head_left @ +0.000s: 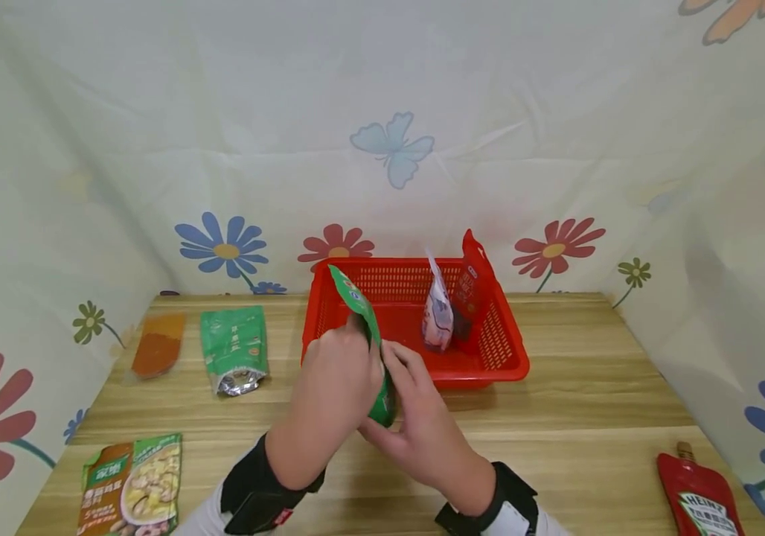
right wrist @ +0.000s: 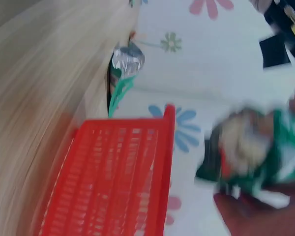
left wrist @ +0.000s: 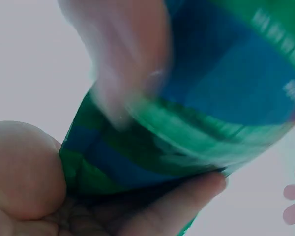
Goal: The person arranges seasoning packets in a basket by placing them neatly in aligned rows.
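Both hands hold a green packet (head_left: pixel 357 298) upright, edge-on, in front of the red basket (head_left: pixel 516 357). My left hand (head_left: pixel 335 376) grips its left side, with the fingers partly hidden. On the packet's near lower end is my right hand (head_left: pixel 419 424), its fingers against the right face and its thumb below. Up close in the left wrist view the packet (left wrist: pixel 226 73) shows green and dark blue, with a blurred thumb across it. The right wrist view shows the packet (right wrist: pixel 246 147) blurred, with a food picture on it.
Inside the basket stand a white-and-pink packet (head_left: pixel 437 313) and a red packet (head_left: pixel 475 286). To the left lie a green pouch (head_left: pixel 234 342), an orange-brown packet (head_left: pixel 158 346) and a brown-and-green food packet (head_left: pixel 131 484). A red Heinz pouch (head_left: pixel 700 495) is at the front right.
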Available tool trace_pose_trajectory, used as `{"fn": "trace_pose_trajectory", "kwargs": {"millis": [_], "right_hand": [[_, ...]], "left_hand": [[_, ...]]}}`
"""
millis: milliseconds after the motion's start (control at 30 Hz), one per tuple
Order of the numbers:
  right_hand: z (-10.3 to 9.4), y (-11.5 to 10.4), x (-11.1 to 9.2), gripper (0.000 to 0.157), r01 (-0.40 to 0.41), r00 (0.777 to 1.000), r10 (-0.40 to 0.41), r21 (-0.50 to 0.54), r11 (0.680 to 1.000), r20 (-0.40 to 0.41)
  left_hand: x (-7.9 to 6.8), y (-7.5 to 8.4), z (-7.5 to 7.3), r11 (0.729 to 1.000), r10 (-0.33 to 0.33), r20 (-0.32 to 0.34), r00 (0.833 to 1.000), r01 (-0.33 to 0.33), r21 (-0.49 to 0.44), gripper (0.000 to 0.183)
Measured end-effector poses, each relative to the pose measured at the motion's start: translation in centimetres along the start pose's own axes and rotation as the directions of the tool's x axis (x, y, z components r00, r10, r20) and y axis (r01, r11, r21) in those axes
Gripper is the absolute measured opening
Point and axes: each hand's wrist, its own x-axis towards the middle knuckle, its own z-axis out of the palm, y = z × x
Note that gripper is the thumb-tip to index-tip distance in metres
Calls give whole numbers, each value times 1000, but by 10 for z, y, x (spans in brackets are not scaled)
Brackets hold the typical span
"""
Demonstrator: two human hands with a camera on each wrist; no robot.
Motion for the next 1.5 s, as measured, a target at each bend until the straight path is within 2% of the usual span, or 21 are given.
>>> {"fn": "trace_pose_trajectory", "kwargs": {"millis": [100,200,300,433,500,600,767,867,1033,1133,1233,1333,1433,1500], "right_hand": [[-14,10,-1,75,30,997,-35,69,997,71],[-31,25,-1,60,74,994,-76,30,997,78],[-49,41,0,48,116,993,-113,-122,986,35],[-67,62,1,40,121,992,-123,-335,934,14],[-73,70,0,41,92,996,-91,-404,910,21],[-77,79,0,45,18,999,4,-467,884,48],[-79,93,3,43,-102,978,180,-505,857,108],[-81,100,4,38,-121,968,215,-509,852,129],[-83,107,3,30,-59,974,162,-518,853,155],[-84,110,4,25,-20,977,128,-521,853,172],[-85,110,4,23,-16,976,125,-517,856,177],[-85,111,3,23,-22,978,126,-521,853,166],[-86,112,3,23,-34,978,136,-523,852,158],[-86,112,3,22,-35,978,137,-523,852,158]], "left_hand": [[9,-3,-8,999,-13,87,996,11,30,23],[16,-5,-14,999,-9,155,988,2,48,25],[24,-9,-16,998,23,192,981,-35,58,24],[37,-14,-16,997,58,249,967,-68,31,22],[45,-14,-16,998,54,292,955,-55,-4,20],[60,-17,-13,999,31,337,941,-21,-34,22],[83,-19,-8,999,-5,393,919,18,-29,21],[98,-19,-2,1000,-17,445,895,26,-14,18],[121,-21,10,998,-64,524,850,62,21,18],[133,-22,20,996,-92,541,836,76,52,20],[142,-22,33,995,-97,568,817,70,69,20],[149,-21,46,994,-98,613,784,52,91,18],[158,-16,58,990,-139,660,738,84,115,20],[163,-15,64,986,-167,677,717,116,121,21]]}}
